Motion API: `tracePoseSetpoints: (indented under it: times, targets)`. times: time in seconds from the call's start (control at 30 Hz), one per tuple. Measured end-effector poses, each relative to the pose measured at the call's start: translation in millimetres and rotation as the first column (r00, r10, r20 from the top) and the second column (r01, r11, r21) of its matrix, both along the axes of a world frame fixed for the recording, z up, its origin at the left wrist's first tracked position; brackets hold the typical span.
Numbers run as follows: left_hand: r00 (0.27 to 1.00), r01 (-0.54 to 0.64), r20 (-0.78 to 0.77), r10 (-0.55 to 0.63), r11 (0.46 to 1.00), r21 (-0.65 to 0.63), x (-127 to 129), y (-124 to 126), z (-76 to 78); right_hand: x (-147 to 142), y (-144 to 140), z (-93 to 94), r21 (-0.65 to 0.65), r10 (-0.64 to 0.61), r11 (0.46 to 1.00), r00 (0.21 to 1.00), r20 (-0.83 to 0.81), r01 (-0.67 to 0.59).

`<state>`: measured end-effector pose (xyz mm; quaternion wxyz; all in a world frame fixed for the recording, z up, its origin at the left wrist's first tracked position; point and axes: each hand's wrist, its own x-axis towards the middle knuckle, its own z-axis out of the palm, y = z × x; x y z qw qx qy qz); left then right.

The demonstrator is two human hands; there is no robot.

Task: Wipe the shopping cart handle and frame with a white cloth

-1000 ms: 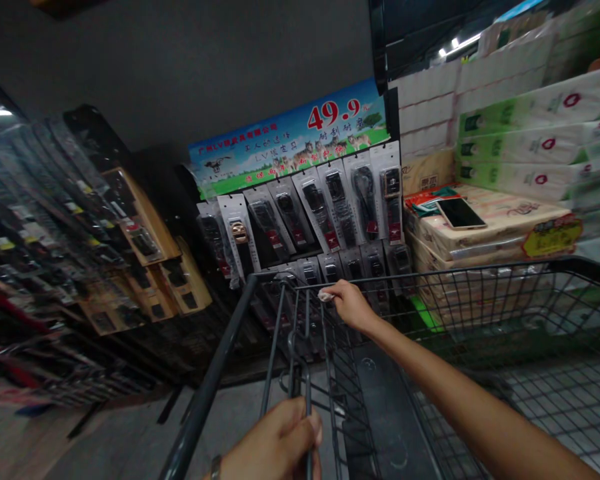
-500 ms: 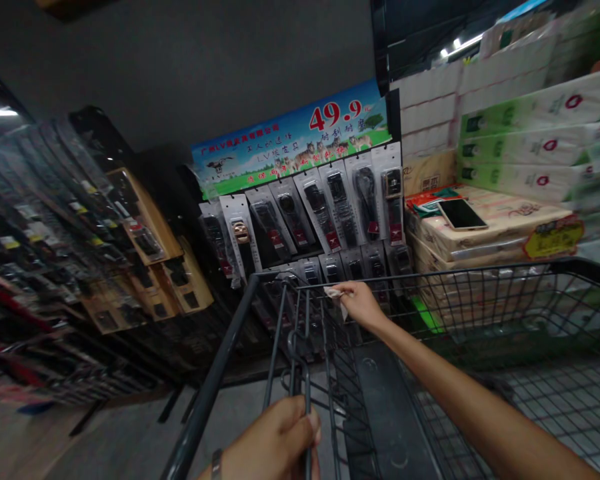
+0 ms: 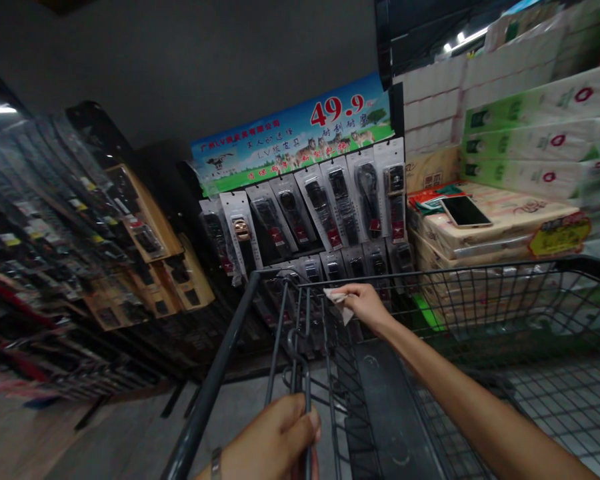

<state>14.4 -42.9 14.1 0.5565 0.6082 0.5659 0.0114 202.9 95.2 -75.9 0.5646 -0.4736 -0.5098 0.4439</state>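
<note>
L hand (image 3: pixel 275 437): fist closed round a vertical wire of the cart (image 3: pixel 480 293), near end, bottom centre. R hand (image 3: pixel 363 303): arm stretched fwd, fingers pinching a white tissue (image 3: pixel 341 301) against the cart's top rim wire at its far end. Behind rim: rack of packaged belts (image 3: pixel 330 213) under a 49.9 price sign (image 3: pixel 295 137). Phone (image 3: pixel 464 211) lies on stacked tissue packs (image 3: pixel 500 227), right.

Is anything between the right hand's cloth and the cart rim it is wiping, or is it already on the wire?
Nothing visible stands between them. The right hand presses the white cloth directly onto the top wire of the cart. The left hand grips a vertical cart bar nearer the camera, clear of that spot.
</note>
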Motion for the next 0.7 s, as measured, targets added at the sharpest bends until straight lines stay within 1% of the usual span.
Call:
tracePoseSetpoints:
  times: [0.03, 0.07, 0.13, 0.17, 0.27, 0.33, 0.4, 0.47, 0.53, 0.63, 0.7]
  targets:
    - [1.0, -0.002, 0.005, 0.002, 1.0, 0.006, 0.5, 0.1, 0.0, -3.0, 0.8, -1.1, 0.08, -0.053, 0.996, 0.998, 0.04, 0.05]
    - [1.0, 0.0, 0.01, 0.0, 1.0, 0.008, 1.3, 0.2, 0.2, -7.1, 0.7, -3.4, 0.164, -0.085, 0.984, 0.992, 0.098, 0.068]
    - [1.0, 0.001, 0.018, -0.002, 1.0, 0.01, 3.2, 0.0, 0.9, -16.4, -1.7, -11.8, 0.295, -0.101, 0.955, 0.969, 0.226, 0.031]
    - [1.0, -0.002, 0.017, 0.002, 1.0, 0.01, 4.2, -0.3, 1.4, -20.5, -3.6, -17.7, 0.333, -0.101, 0.943, 0.957, 0.274, 0.004]
    - [1.0, -0.013, -0.002, 0.013, 1.0, 0.015, 6.6, -1.7, 3.1, -24.6, -8.6, -40.0, 0.359, -0.122, 0.933, 0.929, 0.35, -0.012]
    - [1.0, -0.006, -0.019, 0.006, 1.0, 0.024, 7.3, -2.2, 4.2, -20.1, -9.4, -54.6, 0.324, -0.136, 0.946, 0.913, 0.385, 0.005]
    - [0.999, 0.001, -0.033, -0.001, 1.0, 0.021, 7.4, -1.9, 4.8, -11.9, -7.8, -63.5, 0.274, -0.146, 0.961, 0.906, 0.398, 0.034]
    - [0.999, 0.002, -0.041, -0.002, 1.0, 0.015, 7.3, -0.8, 4.5, -3.7, -4.6, -63.2, 0.243, -0.187, 0.965, 0.914, 0.359, 0.102]
    - [0.999, 0.016, -0.05, -0.016, 1.0, 0.011, 7.5, 0.6, 3.4, 0.7, -1.5, -54.8, 0.247, -0.235, 0.956, 0.919, 0.316, 0.159]
    - [0.999, 0.016, -0.04, -0.015, 1.0, 0.008, 8.4, 1.5, 2.2, -4.1, -0.3, -39.6, 0.291, -0.246, 0.943, 0.93, 0.275, 0.163]
    - [1.0, -0.013, -0.019, 0.013, 1.0, -0.001, 8.8, 0.8, 2.7, -13.7, -2.9, -36.7, 0.322, -0.223, 0.938, 0.938, 0.266, 0.132]
